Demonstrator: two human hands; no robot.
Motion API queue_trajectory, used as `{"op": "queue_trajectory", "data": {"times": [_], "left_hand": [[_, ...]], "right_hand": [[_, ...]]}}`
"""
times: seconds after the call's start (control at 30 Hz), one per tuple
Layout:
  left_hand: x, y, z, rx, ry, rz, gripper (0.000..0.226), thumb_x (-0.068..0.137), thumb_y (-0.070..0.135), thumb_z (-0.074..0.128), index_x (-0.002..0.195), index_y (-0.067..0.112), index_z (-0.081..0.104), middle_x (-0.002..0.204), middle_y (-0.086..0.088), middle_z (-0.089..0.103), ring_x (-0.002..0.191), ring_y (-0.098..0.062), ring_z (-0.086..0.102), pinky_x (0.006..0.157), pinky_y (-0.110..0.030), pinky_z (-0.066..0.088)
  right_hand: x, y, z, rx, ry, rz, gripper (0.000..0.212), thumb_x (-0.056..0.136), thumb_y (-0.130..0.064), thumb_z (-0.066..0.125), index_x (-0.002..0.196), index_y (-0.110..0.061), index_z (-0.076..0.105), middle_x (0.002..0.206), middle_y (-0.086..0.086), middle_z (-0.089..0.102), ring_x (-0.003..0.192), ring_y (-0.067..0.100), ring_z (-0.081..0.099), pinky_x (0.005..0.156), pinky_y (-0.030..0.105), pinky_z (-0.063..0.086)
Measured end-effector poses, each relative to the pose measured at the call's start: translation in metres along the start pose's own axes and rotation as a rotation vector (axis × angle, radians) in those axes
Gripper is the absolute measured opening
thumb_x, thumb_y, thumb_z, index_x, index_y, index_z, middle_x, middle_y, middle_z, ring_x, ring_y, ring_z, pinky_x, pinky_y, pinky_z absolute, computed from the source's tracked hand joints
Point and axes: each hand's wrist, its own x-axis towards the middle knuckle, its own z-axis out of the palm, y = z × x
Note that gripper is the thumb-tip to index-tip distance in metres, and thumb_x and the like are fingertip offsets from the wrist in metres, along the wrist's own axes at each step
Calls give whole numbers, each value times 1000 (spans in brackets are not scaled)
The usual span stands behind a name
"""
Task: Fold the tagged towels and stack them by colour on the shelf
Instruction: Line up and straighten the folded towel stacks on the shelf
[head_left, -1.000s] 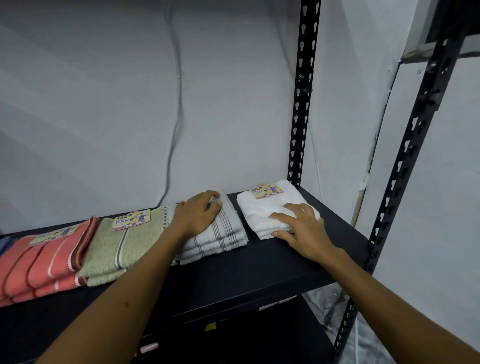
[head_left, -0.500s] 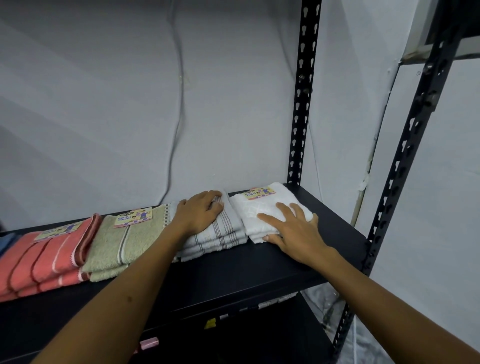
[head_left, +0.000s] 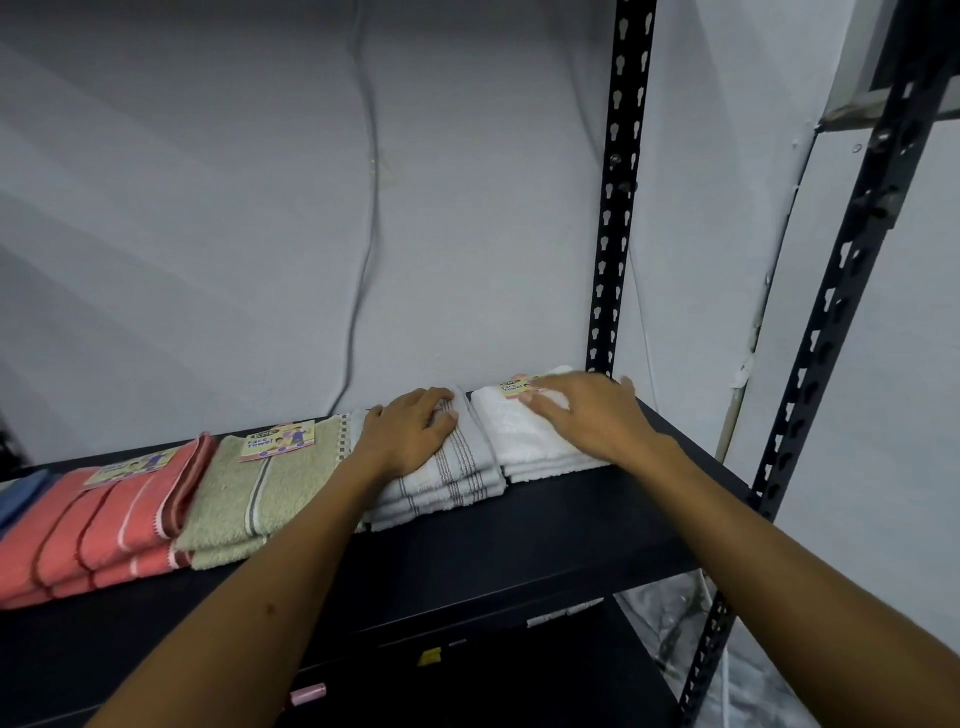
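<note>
On the shelf (head_left: 519, 551), the white towel (head_left: 524, 436) runs front to back. The right hand (head_left: 597, 415) lies flat on it; the left hand (head_left: 410, 436) presses the striped towel (head_left: 447, 478) beside it.

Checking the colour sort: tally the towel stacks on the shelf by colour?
Blue stack, cut off at the frame edge: 1
Coral striped stack: 1
Beige stack: 1
Grey-white striped stack, under the left hand: 1
White stack, under the right hand: 1
Total: 5 stacks
</note>
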Motion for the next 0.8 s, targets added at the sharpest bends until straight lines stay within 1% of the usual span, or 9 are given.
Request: {"op": "queue_trajectory", "data": {"times": [0.03, 0.1, 0.17, 0.2, 0.27, 0.33, 0.47, 0.63, 0.8], "left_hand": [[0, 0, 0, 1, -1, -2, 65, 86, 60, 20, 140, 31, 43, 145, 5, 48, 131, -20, 45, 108, -49, 28], [0, 0, -1, 7, -5, -5, 66, 86, 61, 20, 141, 31, 42, 146, 5, 47, 132, -20, 44, 109, -50, 28], [1, 0, -1, 8, -8, -8, 67, 86, 61, 20, 141, 31, 42, 147, 5, 46, 132, -20, 44, 109, -50, 27], [0, 0, -1, 2, -7, -8, 67, 86, 61, 20, 141, 31, 42, 147, 6, 47, 132, -20, 44, 109, -50, 27], [0, -1, 0, -12, -2, -6, 67, 85, 62, 20, 141, 31, 43, 146, 6, 47, 132, -19, 44, 109, -49, 27], [0, -2, 0, -18, 4, 1, 69, 84, 64, 19, 140, 32, 43, 145, 7, 48, 131, -18, 44, 109, -49, 28], [3, -2, 0, -31, 7, -3, 66, 85, 61, 22, 140, 32, 43, 145, 8, 48, 132, -17, 44, 109, -48, 27], [4, -4, -1, -25, 0, -1, 65, 85, 62, 22, 140, 33, 43, 145, 8, 48, 132, -17, 44, 108, -47, 27], [1, 0, 0, 38, -16, 8, 67, 87, 60, 17, 142, 31, 40, 146, 7, 46, 133, -18, 42, 109, -49, 27]], "right_hand": [[12, -3, 1, 59, 27, -2, 55, 92, -71, 34, 132, -40, 56, 138, -13, 56, 128, 19, 50, 108, 57, 26], [31, -7, 12, 92, -55, 30, 64, 88, -77, 31, 139, -43, 47, 144, -5, 50, 135, 27, 43, 110, 62, 25], [43, -8, 29, -44, -207, 92, 72, 81, -85, 26, 146, -52, 29, 159, 1, 25, 147, 40, 15, 110, 74, 5], [45, -7, 36, -125, -266, 122, 75, 79, -87, 26, 147, -56, 21, 164, 0, 9, 148, 43, 0, 106, 77, -3], [47, -3, 45, -189, -350, 155, 80, 75, -91, 27, 147, -60, 11, 164, -3, -9, 146, 45, -16, 101, 79, -9], [47, 3, 50, -170, -389, 149, 79, 74, -91, 29, 145, -63, 9, 164, -7, -11, 146, 43, -16, 104, 78, -3], [47, 16, 46, -157, -402, 69, 73, 73, -90, 34, 139, -69, 11, 164, -12, -6, 148, 37, -8, 111, 69, 9], [43, 17, 43, -129, -424, 86, 74, 71, -90, 39, 137, -71, 12, 163, -14, -2, 148, 38, -6, 113, 66, 10], [35, 9, 45, -123, -435, 140, 77, 72, -90, 37, 140, -69, 8, 163, -14, -8, 147, 41, -10, 112, 68, 8]]}}
